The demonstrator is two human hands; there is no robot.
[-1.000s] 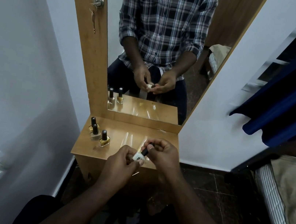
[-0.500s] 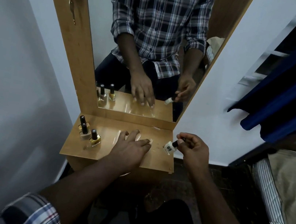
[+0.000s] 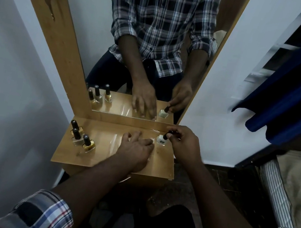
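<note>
Bottle of pale polish [image 3: 160, 140] just left of right hand [image 3: 184, 147], hand pinching black cap [image 3: 166, 135], long axis near upright, cap leaning toward that hand, left hand [image 3: 136, 150] spread on shelf [image 3: 104, 158]

White little bottle [image 3: 160, 140] with a black cap [image 3: 166, 136], on the honey-brown wood-grain counter [image 3: 104, 158]. Three yellowish bottles [image 3: 88, 145], black tops as well. Sleeve [image 3: 39, 212] plaid in blue, white and red. Navy curtain [image 3: 295, 92], grey-and-white striped mattress [image 3: 279, 201].

A home bedroom: dressing mirror [image 3: 156, 46], nail-polish bottles [image 3: 81, 136], bed [image 3: 292, 203].
</note>
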